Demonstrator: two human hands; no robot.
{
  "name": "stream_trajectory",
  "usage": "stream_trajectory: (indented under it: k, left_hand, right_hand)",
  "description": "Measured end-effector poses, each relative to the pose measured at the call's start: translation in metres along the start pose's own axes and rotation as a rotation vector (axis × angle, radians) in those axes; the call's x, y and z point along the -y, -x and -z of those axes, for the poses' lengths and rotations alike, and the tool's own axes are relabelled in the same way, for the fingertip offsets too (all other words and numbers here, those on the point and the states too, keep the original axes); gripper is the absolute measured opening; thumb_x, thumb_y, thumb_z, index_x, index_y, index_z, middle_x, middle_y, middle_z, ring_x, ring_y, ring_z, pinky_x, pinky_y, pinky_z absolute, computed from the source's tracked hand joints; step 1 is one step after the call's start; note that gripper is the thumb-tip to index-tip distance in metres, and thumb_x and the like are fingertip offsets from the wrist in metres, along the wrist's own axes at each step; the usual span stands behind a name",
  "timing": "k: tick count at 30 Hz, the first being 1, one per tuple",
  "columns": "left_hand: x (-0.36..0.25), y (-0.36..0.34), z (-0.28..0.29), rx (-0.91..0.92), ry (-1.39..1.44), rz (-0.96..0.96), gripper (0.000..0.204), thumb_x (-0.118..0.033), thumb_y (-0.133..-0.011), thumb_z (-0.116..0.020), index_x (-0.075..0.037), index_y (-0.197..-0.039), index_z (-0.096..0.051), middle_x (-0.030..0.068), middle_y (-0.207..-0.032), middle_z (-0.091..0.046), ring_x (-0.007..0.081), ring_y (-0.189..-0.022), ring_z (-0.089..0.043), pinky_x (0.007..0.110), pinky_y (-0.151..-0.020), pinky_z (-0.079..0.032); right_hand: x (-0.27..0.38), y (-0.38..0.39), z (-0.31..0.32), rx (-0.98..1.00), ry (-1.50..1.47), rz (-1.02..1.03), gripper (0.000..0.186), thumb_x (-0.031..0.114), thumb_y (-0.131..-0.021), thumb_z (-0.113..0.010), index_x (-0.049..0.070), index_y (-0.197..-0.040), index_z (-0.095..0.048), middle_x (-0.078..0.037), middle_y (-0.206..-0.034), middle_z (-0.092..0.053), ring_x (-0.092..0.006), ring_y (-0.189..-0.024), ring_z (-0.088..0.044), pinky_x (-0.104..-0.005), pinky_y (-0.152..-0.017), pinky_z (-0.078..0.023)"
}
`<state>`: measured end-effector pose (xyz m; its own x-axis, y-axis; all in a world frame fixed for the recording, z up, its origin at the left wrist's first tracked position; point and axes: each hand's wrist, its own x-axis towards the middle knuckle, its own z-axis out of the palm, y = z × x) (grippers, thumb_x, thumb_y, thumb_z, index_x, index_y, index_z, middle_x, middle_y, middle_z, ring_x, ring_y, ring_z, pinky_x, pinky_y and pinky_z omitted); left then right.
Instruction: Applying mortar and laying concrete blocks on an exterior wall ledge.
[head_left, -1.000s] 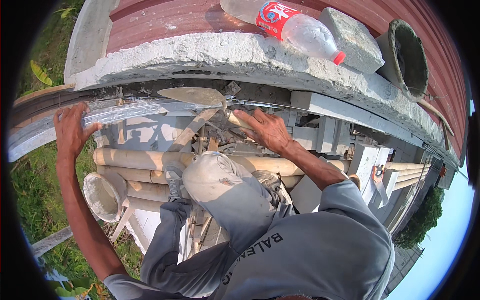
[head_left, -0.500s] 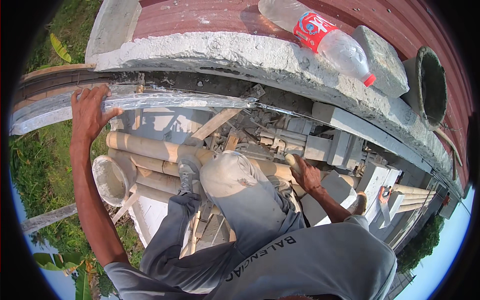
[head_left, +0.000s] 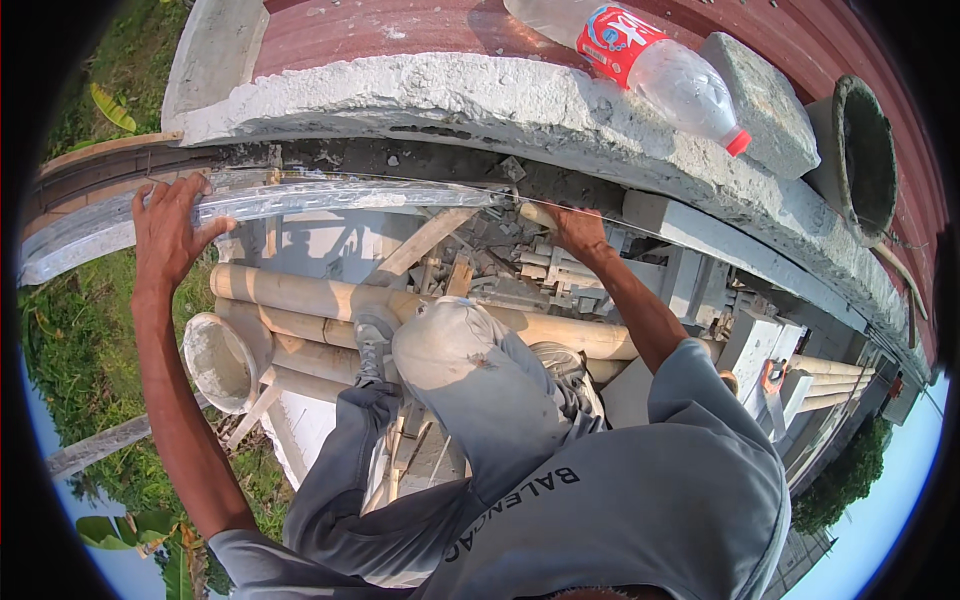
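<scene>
A long silvery metal straightedge (head_left: 330,197) runs along the gap beside the rough concrete ledge. My left hand (head_left: 175,225) grips it near its left end, fingers over the top and thumb on the near side. Close to the bar's right end, my right hand (head_left: 578,232) is closed round a tool handle (head_left: 537,213) with a pale, rounded end. The tool's working part is hidden by the hand, so its kind cannot be made out. A thin taut line (head_left: 440,184) passes just above the bar and by my right hand.
A plastic bottle (head_left: 690,88), a concrete block (head_left: 765,105) and a mortar-stained bucket (head_left: 822,150) stand along the concrete ledge (head_left: 480,98). Bamboo poles (head_left: 290,288) lie below, with another bucket (head_left: 215,365) at left. A handsaw (head_left: 774,385) is at right.
My right hand has moved up and left with the tool, from above the bamboo to the right end of the straightedge. My left hand stays on the bar.
</scene>
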<state>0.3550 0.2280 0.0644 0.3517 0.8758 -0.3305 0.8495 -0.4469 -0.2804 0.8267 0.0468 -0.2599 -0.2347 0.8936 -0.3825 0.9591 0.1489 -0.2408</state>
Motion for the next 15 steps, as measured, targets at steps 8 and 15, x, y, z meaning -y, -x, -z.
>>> stream_trajectory:
  k: [8,15]
  left_hand:
    - [0.004,0.002,-0.005,-0.022,-0.021,-0.005,0.059,-0.054,-0.076,-0.072,-0.010,-0.113,-0.056,0.0090,-0.107,-0.065,0.0329,-0.107,-0.056,0.053,-0.107,-0.027]
    - [0.003,0.002,-0.003,-0.014,-0.027,0.017,0.061,-0.056,-0.074,-0.072,-0.011,-0.113,-0.058,0.0094,-0.108,-0.065,0.0335,-0.110,-0.056,0.053,-0.107,-0.027]
  right_hand:
    - [0.006,-0.006,0.007,0.192,-0.124,0.006,0.070,0.023,-0.081,-0.069,0.026,-0.143,-0.038,-0.018,-0.110,-0.068,-0.0341,-0.104,-0.065,-0.0474,-0.081,-0.052]
    - [-0.006,-0.001,0.004,0.144,-0.102,-0.055,0.067,0.020,-0.081,-0.069,0.023,-0.141,-0.040,-0.016,-0.099,-0.070,-0.0364,-0.088,-0.069,-0.0505,-0.071,-0.053]
